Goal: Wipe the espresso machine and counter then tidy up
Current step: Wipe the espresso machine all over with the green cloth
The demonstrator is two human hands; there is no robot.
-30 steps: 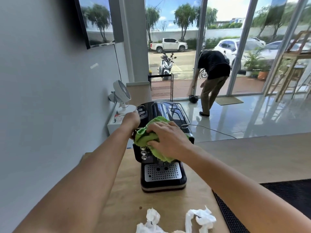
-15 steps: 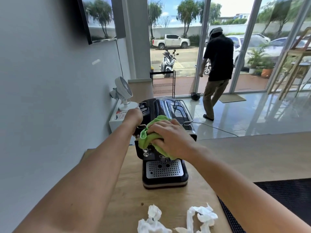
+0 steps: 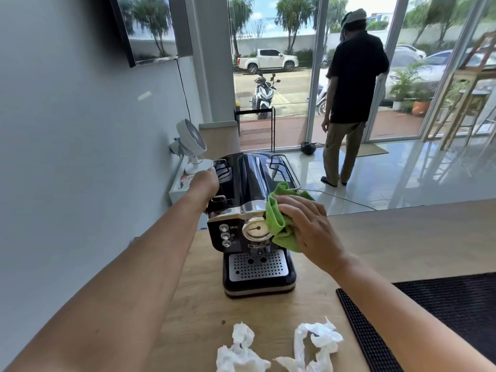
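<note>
A black espresso machine (image 3: 249,183) with a round gauge and a perforated drip tray stands on the wooden counter (image 3: 389,237). My left hand (image 3: 205,183) grips the machine's upper left side. My right hand (image 3: 311,226) presses a green cloth (image 3: 279,221) against the machine's front right corner, beside the gauge. Two crumpled white tissues (image 3: 316,345) lie on the counter near me, in front of the machine.
A black rubber mat (image 3: 456,312) covers the counter at the right. A small white fan (image 3: 190,146) sits behind the machine by the grey wall. A person in a black shirt (image 3: 351,98) stands at the glass doors beyond the counter.
My right hand has slid the green cloth from the machine's top front over to its right corner, uncovering the gauge. The person at the doors has straightened up.
</note>
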